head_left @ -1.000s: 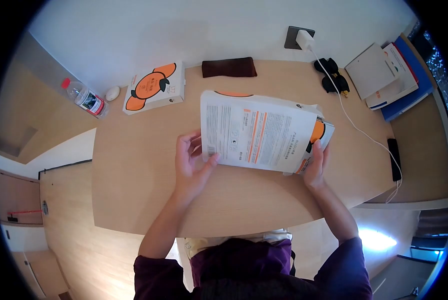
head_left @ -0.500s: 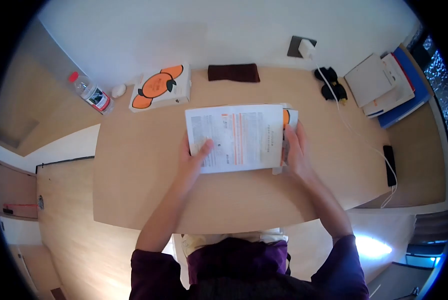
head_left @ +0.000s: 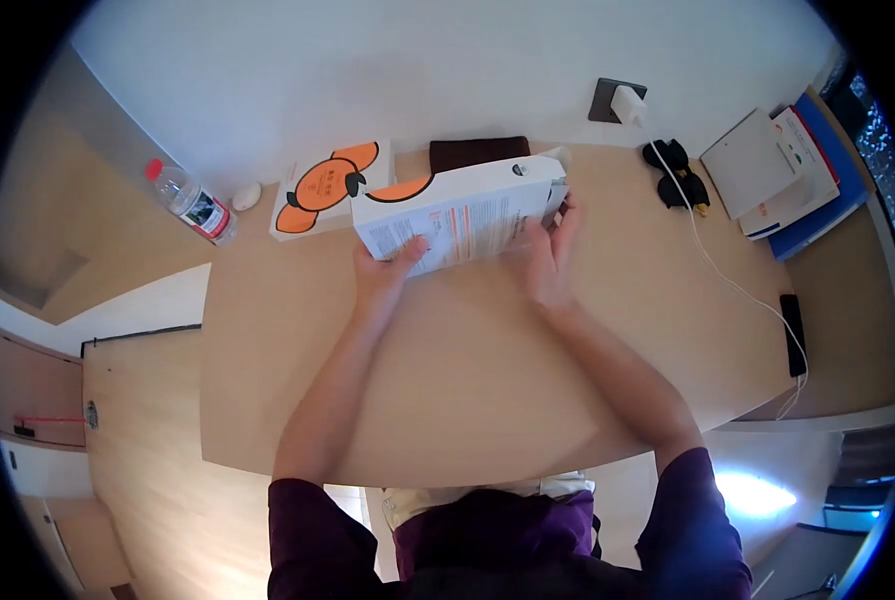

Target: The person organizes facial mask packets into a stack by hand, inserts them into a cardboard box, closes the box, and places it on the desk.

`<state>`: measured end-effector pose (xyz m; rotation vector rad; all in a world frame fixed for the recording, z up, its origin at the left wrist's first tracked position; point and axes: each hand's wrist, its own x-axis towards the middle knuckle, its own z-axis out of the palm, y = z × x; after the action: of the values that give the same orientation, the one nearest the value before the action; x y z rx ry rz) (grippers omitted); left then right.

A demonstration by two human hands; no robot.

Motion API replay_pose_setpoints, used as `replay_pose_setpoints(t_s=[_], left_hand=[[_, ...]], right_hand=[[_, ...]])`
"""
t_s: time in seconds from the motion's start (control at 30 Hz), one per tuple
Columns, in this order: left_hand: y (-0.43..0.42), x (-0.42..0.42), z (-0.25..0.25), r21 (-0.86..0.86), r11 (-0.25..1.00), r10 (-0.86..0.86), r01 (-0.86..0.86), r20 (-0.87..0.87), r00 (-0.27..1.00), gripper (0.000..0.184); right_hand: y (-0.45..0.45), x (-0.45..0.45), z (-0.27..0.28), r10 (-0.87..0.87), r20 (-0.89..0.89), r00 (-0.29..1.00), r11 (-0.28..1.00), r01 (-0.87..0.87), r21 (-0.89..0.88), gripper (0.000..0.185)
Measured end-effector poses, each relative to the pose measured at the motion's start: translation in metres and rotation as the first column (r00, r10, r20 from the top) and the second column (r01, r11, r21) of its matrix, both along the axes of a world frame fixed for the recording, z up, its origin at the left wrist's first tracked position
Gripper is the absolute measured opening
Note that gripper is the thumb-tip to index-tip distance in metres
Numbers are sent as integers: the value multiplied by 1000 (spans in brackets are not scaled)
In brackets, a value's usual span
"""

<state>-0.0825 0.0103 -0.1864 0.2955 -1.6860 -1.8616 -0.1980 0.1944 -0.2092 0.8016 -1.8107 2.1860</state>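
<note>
A white cardboard box (head_left: 463,222) with orange fruit prints is tilted up above the desk, its text-covered side toward me. My left hand (head_left: 381,278) grips its lower left part, thumb on the printed face and the other fingers hidden behind. At the right end, my right hand (head_left: 551,258) holds the box, its fingers by the end flaps (head_left: 563,160), which look partly loose. A second white box with orange fruit (head_left: 323,190) lies just behind on the left.
Around the wooden desk (head_left: 448,400) are a water bottle (head_left: 193,200), a small white object (head_left: 247,195), a dark brown cloth-like item (head_left: 478,152), black sunglasses (head_left: 678,175), papers and folders (head_left: 778,180), a black power bank (head_left: 794,335), and a white cable (head_left: 728,265) from the wall charger.
Both hands have moved the box away from me and tilted it, so its orange-printed edge now shows on top. My right hand has come inward along the right end.
</note>
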Motion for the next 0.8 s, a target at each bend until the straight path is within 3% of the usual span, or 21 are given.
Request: replay_pose_setpoints(t_s=[0.23, 0.43, 0.53, 0.63, 0.8], left_hand=[[-1, -2, 5, 48, 998, -37, 37, 0, 999, 45], [-3, -6, -3, 34, 998, -51, 52, -37, 998, 45], [-2, -4, 1, 33, 999, -28, 27, 12, 1000, 47], [-2, -4, 2, 20, 1000, -24, 24, 11, 1000, 47], [-4, -4, -2, -12, 1000, -22, 22, -44, 999, 47]], right_hand=[[3, 7, 19, -165, -179, 970, 940, 209, 268, 56], [4, 7, 19, -123, -222, 967, 934, 189, 305, 60], [2, 6, 15, -135, -146, 980, 943, 172, 285, 65], [-2, 7, 14, -100, -103, 990, 986, 112, 120, 70], [8, 11, 19, -14, -259, 966, 931, 107, 349, 72]])
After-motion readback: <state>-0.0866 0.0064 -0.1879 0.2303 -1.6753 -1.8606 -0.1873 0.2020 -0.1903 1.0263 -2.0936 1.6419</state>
